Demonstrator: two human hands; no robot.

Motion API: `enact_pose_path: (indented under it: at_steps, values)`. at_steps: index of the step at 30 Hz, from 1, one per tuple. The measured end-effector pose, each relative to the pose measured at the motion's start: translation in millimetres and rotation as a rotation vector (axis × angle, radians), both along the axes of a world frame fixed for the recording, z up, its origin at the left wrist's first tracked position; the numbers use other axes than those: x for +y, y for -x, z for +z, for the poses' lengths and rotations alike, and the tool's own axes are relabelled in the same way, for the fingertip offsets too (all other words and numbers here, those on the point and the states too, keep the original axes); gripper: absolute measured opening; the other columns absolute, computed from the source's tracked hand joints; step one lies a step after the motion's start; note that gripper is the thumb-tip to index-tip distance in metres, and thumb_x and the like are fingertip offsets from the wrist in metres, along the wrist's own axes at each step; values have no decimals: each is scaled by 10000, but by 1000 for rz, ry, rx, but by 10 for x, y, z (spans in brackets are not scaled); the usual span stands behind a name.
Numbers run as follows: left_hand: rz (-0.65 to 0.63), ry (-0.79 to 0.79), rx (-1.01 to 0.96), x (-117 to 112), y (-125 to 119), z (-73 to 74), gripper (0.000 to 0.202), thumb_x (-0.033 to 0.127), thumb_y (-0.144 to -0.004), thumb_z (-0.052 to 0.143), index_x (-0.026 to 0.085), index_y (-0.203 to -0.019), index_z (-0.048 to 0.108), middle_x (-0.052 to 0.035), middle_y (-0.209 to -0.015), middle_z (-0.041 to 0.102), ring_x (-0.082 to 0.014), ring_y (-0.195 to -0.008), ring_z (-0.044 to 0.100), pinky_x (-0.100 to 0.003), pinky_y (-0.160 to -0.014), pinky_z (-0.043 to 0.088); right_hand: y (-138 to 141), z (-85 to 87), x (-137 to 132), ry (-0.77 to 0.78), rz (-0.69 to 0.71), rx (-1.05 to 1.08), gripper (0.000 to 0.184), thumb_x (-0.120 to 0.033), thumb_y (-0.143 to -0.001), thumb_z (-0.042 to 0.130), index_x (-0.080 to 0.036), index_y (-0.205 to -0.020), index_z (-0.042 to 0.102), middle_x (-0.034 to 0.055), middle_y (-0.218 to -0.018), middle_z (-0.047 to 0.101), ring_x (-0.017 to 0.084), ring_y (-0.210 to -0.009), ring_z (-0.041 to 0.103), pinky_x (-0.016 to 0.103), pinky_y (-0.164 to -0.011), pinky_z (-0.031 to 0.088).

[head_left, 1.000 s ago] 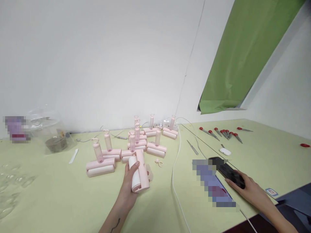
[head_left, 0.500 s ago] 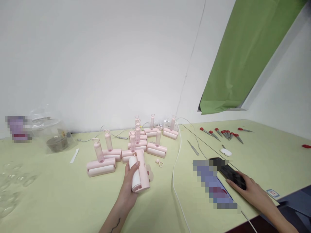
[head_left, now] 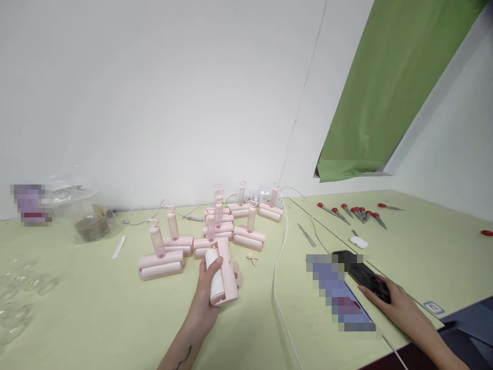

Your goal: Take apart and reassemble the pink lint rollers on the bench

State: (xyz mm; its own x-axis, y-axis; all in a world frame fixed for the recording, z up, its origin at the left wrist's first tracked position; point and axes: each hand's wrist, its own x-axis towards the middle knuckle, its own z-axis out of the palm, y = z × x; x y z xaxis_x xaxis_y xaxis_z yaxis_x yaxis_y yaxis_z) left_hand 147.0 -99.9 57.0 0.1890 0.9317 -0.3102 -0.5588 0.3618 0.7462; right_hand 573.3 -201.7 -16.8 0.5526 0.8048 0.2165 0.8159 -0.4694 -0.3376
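Observation:
My left hand [head_left: 208, 275] is closed around a pink lint roller [head_left: 230, 272] with a white roll, its thumb lying across the front. This one is tilted and held just above the table. Behind it stand several pink lint rollers [head_left: 160, 264] with clear pink upright handles topped by heart-shaped loops. A small pink heart-loop cap [head_left: 252, 258] lies to the right of my left hand. On the right, my right hand [head_left: 400, 306] grips a black phone [head_left: 365, 277] resting on the table. Beside it lies a blue-purple item [head_left: 335, 295], blurred by pixels.
A white cable [head_left: 276, 277] runs down the pale green table [head_left: 115, 318]. Several red-ended grey tools [head_left: 360, 213], a white case [head_left: 358, 242] and a thin blade-like tool [head_left: 306, 235] lie right. A clear bag with a brown tape roll [head_left: 91, 227] and a white strip [head_left: 118, 247] are left.

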Motion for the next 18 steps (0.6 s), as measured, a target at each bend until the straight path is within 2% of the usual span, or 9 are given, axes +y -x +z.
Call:
enact_pose_path:
  at_steps: [10, 18]
  values:
    - [-16, -13, -11, 4, -2, -9, 418, 325, -709, 640, 278, -1059, 416, -3, -822, 573, -171, -664, 625, -302, -561, 515, -174, -183, 23, -84, 23, -23, 703, -657, -671, 438, -95, -1092, 473, 199, -1037, 575, 350, -959, 548, 439, -786, 454]
    - [-20, -6, -18, -5, -5, 7, 452, 320, -705, 644, 274, -1087, 406, -11, -817, 580, -166, -638, 626, -288, -543, 509, -149, -164, 14, -60, 19, -16, 741, -674, -690, 411, -84, -1137, 457, 206, -1083, 563, 345, -992, 534, 430, -808, 451]
